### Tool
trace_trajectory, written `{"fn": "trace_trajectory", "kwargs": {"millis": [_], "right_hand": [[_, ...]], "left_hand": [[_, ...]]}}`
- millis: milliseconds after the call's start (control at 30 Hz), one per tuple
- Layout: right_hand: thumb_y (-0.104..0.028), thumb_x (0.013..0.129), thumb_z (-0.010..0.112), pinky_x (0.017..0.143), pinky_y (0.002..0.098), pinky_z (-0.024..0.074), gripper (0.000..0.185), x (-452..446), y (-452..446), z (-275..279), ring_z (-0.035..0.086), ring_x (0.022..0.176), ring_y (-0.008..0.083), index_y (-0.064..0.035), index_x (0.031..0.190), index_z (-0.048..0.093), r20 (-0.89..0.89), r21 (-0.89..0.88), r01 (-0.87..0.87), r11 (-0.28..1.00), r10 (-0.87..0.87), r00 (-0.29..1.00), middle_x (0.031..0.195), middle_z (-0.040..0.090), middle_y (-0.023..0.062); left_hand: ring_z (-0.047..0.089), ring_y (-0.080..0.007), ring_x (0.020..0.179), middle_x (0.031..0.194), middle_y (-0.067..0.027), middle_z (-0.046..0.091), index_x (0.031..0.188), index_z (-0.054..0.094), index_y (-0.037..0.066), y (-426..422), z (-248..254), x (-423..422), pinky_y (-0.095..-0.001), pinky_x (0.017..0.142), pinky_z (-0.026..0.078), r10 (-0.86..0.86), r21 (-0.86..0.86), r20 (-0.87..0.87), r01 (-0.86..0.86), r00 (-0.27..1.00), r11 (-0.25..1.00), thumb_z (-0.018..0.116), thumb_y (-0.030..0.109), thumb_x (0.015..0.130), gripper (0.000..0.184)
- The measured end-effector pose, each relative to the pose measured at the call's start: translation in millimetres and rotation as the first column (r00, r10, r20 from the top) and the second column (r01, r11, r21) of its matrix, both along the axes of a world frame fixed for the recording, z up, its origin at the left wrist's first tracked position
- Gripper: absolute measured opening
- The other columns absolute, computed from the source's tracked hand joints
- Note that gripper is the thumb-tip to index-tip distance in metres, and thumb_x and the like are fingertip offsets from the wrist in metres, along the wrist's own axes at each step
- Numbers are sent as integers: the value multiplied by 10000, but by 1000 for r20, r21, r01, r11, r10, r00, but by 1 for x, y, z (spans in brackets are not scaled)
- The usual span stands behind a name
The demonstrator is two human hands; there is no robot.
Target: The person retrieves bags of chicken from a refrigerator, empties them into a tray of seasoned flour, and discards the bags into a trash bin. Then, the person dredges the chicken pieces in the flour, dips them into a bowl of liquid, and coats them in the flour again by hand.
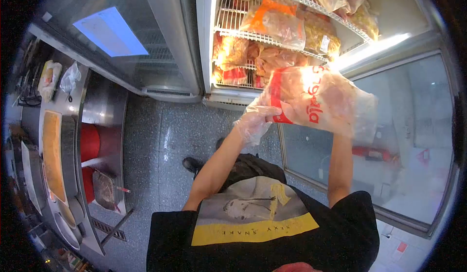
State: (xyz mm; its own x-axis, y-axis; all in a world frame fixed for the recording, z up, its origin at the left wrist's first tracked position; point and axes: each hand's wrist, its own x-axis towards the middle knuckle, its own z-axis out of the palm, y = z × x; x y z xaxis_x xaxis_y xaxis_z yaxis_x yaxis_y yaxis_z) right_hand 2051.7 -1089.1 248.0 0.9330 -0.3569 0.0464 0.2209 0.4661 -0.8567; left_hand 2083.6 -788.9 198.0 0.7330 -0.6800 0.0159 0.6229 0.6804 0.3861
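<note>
A clear plastic bag of pale meat (335, 97) with red lettering and a red band is held up level before the fridge. My left hand (255, 121), in a clear plastic glove, is closed on the bag's left end, with the thumb on the red band. Up behind the bag's right half runs my right forearm (342, 160); the right hand is covered by the bag, so its fingers do not show. Just beyond the bag, the lit fridge's wire shelves (272, 39) carry several bagged meats, among them an orange-marked bag (275, 21).
Glass doors stand swung out on the left (121, 38) and right (389, 145). A steel counter (87, 174) along the left holds trays and pans, with red containers (89, 143) beneath. A red fire extinguisher (374, 153) shows through the right door.
</note>
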Motion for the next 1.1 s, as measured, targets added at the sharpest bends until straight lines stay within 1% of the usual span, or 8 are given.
{"fn": "trace_trajectory", "kwargs": {"millis": [267, 400, 567, 733, 800, 967, 1000, 1100], "right_hand": [[-499, 957, 475, 1144, 542, 276, 742, -30, 106, -24, 336, 1394, 329, -20, 1487, 274, -248, -313, -366, 876, 297, 922, 1512, 346, 160], [-337, 930, 592, 1112, 540, 346, 738, -33, 134, -27, 419, 1330, 356, -18, 1492, 236, 128, 635, -408, 656, 432, 893, 1505, 320, 217], [-153, 951, 556, 1078, 443, 406, 599, -40, 163, -8, 495, 1245, 233, -62, 1484, 298, -164, -89, -437, 895, 420, 893, 1466, 387, 160], [-140, 910, 630, 993, 432, 471, 530, -21, 182, -41, 587, 1083, 210, -159, 1403, 436, -389, 195, -74, 978, 147, 910, 1181, 603, 54], [-134, 934, 613, 916, 374, 500, 409, -7, 186, -28, 597, 1044, 182, -137, 1328, 501, -115, -991, -118, -67, -45, 992, 1165, 606, 57], [-173, 957, 553, 895, 383, 492, 309, 23, 192, -69, 604, 1049, 255, -72, 1250, 547, -285, -439, -153, 886, 24, 958, 1124, 623, 100], [-178, 964, 542, 895, 390, 498, 334, 23, 196, -64, 602, 1063, 254, -49, 1271, 524, -294, 197, -56, 979, 114, 949, 1129, 622, 102], [-201, 999, 498, 973, 406, 494, 366, 32, 193, -77, 560, 1172, 253, -39, 1326, 463, -267, 281, -126, 951, 203, 942, 1278, 568, 123]], "left_hand": [[545, -222, 1213, 1349, -67, 509, 1491, 285, 147, 38, -11, 9, -382, 1017, 468, 156, 51, 0, -156, 988, 986, 636, -67, 764, 835], [557, -217, 1208, 1326, -82, 546, 1411, 400, 70, 45, -12, 19, -401, 1015, 487, 310, -9, -145, -314, 940, 949, 644, 126, 900, 569], [566, -222, 1197, 1321, -82, 560, 1393, 423, 54, 63, 3, 14, -413, 1038, 467, 312, 30, -107, -311, 944, 950, 623, 103, 917, 518], [578, -229, 1173, 1313, -116, 549, 1410, 383, 53, 79, 29, 6, -359, 971, 516, 429, 178, -36, -416, 903, 892, 628, -73, 844, 630], [584, -212, 1156, 1294, -110, 563, 1389, 405, 42, 77, 25, 8, -347, 983, 504, 474, 210, 41, -472, 879, 857, 641, -73, 840, 609], [623, -171, 1063, 1196, -71, 627, 1269, 514, 36, 85, 17, 9, -328, 939, 525, 511, 380, 283, -584, 812, 717, 691, -70, 823, 491], [623, -171, 1063, 1196, -71, 627, 1269, 514, 36, 87, 14, 8, -328, 939, 525, 514, 384, 279, -585, 811, 714, 691, -70, 823, 491], [635, -165, 1049, 1185, -55, 637, 1234, 564, 36, 95, 9, 6, -304, 928, 533, 437, 528, 362, -567, 824, 632, 699, -60, 816, 449]]}}
